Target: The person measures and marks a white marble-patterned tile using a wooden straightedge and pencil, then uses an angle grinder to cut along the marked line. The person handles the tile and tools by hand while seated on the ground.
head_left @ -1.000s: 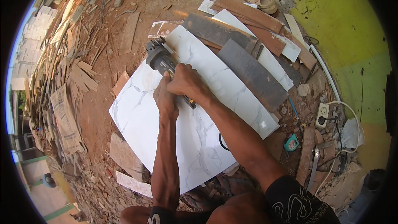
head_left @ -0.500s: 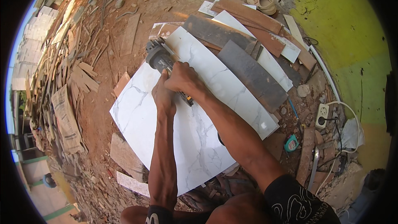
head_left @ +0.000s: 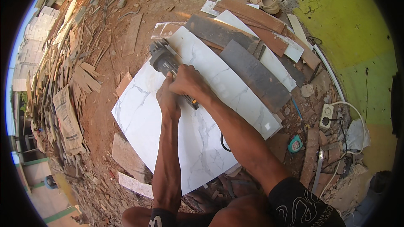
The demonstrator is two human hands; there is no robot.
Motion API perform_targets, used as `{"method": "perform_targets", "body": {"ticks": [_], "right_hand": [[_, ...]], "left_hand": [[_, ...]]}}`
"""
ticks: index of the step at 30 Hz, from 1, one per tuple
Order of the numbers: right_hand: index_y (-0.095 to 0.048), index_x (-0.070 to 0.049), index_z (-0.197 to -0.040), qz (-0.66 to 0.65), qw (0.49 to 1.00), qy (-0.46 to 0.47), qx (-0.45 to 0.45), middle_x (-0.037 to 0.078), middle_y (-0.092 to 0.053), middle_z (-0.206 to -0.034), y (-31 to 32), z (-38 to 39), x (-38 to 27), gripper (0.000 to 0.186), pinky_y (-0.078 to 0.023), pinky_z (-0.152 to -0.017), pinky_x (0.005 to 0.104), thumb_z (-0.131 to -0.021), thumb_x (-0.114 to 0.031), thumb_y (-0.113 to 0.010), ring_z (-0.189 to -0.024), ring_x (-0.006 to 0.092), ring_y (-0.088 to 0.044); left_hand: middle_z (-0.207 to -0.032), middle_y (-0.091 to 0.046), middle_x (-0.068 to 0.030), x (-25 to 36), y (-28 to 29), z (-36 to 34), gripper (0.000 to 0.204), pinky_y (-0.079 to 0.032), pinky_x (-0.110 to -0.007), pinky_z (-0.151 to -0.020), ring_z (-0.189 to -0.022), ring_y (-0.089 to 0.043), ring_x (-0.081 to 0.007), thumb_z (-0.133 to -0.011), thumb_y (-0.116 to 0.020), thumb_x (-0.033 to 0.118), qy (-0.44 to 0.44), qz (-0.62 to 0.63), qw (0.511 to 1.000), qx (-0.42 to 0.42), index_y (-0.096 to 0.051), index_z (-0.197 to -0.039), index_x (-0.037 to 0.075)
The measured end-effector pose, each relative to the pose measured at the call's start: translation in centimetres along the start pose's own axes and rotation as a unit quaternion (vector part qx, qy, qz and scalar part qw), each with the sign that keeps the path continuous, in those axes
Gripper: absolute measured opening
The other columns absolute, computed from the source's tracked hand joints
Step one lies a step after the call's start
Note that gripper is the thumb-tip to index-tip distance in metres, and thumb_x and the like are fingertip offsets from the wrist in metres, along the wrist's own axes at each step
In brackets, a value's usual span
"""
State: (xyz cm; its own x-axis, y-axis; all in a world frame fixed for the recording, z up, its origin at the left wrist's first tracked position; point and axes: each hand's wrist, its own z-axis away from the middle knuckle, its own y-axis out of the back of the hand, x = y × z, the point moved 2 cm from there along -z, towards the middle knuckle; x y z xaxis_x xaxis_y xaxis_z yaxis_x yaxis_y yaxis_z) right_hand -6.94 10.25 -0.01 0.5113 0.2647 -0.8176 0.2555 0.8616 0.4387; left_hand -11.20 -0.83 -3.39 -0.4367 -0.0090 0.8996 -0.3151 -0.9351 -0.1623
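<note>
A dark grey angle grinder (head_left: 163, 60) with a bit of yellow at its rear end lies over a large white marble-patterned tile (head_left: 139, 120). My right hand (head_left: 190, 83) is wrapped round the grinder's body from above. Against its near left side, my left hand (head_left: 168, 98) grips it too, with the thumb up along the body. The grinder's head points to the far left, near the tile's far edge; its disc is hard to make out. A loop of black cable (head_left: 224, 143) shows on the tile beside my right forearm.
Dark and brown tile offcuts (head_left: 254, 75) are stacked right of the tile. Farther right are a teal tape measure (head_left: 295, 144), a white power socket (head_left: 326, 115) with a plug in it, and a yellow-green wall (head_left: 349, 21). Sticks and scrap wood (head_left: 80, 80) litter the left. Clogs (head_left: 265, 2) lie behind.
The grinder and both my hands have shifted slightly toward me and to the right across the tile. More of the black cable loop shows beside my right forearm.
</note>
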Motion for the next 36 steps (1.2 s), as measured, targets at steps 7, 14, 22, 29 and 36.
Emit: {"method": "perform_targets", "body": {"ticks": [7, 14, 22, 29, 36], "right_hand": [[-0.068, 0.01, -0.101, -0.002, 1.0, -0.022, 0.019, 0.033, -0.068, -0.109, -0.3, 0.8, 0.5, 0.037, -0.058, -0.09, 0.0465, -0.078, -0.019, -0.07, -0.105, 0.0461, -0.068], [-0.066, 0.011, -0.103, -0.01, 1.0, -0.013, 0.01, 0.034, -0.067, -0.108, 0.2, 2.3, 1.2, 0.038, -0.057, -0.09, 0.0475, -0.079, -0.019, -0.069, -0.104, 0.0487, -0.067], [-0.061, 0.016, -0.103, -0.006, 0.999, 0.002, 0.033, 0.04, -0.067, -0.098, -0.6, 2.9, 2.4, 0.045, -0.059, -0.082, 0.0477, -0.075, -0.018, -0.067, -0.097, 0.0502, -0.07], [-0.061, 0.017, -0.102, -0.006, 0.999, 0.005, 0.049, 0.041, -0.067, -0.096, -0.9, 3.5, 3.1, 0.045, -0.059, -0.081, 0.0483, -0.074, -0.017, -0.067, -0.094, 0.0509, -0.071], [-0.06, 0.017, -0.107, -0.007, 0.999, -0.008, 0.042, 0.04, -0.067, -0.102, -0.7, 4.1, 3.1, 0.049, -0.059, -0.084, 0.0488, -0.075, -0.02, -0.067, -0.098, 0.0508, -0.07]], "left_hand": [[-0.098, -0.062, -0.003, -0.6, 0.0, 0.9, 0.036, -0.046, -0.031, -0.082, -0.09, -0.055, -0.0129, -0.103, -0.06, 0.034, -0.008, -0.003, 1.0, -0.003, -0.066, -0.11, -0.001], [-0.101, -0.063, -0.0042, -1.5, 0.0, 2.1, 0.038, -0.047, -0.031, -0.084, -0.093, -0.056, -0.0131, -0.103, -0.059, 0.033, -0.018, 0.024, 0.999, -0.037, -0.066, -0.114, -0.002], [-0.106, -0.067, -0.0056, -2.3, 0.2, 3.2, 0.038, -0.047, -0.03, -0.087, -0.097, -0.059, -0.0125, -0.104, -0.059, 0.033, -0.022, 0.023, 0.998, -0.047, -0.067, -0.116, -0.002], [-0.107, -0.068, -0.0049, -2.4, -0.2, 4.3, 0.039, -0.047, -0.03, -0.088, -0.096, -0.06, -0.0121, -0.103, -0.06, 0.034, -0.023, 0.03, 0.998, -0.05, -0.067, -0.118, -0.002], [-0.105, -0.068, -0.0045, -3.0, 0.0, 4.4, 0.037, -0.047, -0.03, -0.089, -0.096, -0.06, -0.0117, -0.103, -0.06, 0.033, -0.032, 0.021, 0.998, -0.05, -0.069, -0.116, 0.0]]}}
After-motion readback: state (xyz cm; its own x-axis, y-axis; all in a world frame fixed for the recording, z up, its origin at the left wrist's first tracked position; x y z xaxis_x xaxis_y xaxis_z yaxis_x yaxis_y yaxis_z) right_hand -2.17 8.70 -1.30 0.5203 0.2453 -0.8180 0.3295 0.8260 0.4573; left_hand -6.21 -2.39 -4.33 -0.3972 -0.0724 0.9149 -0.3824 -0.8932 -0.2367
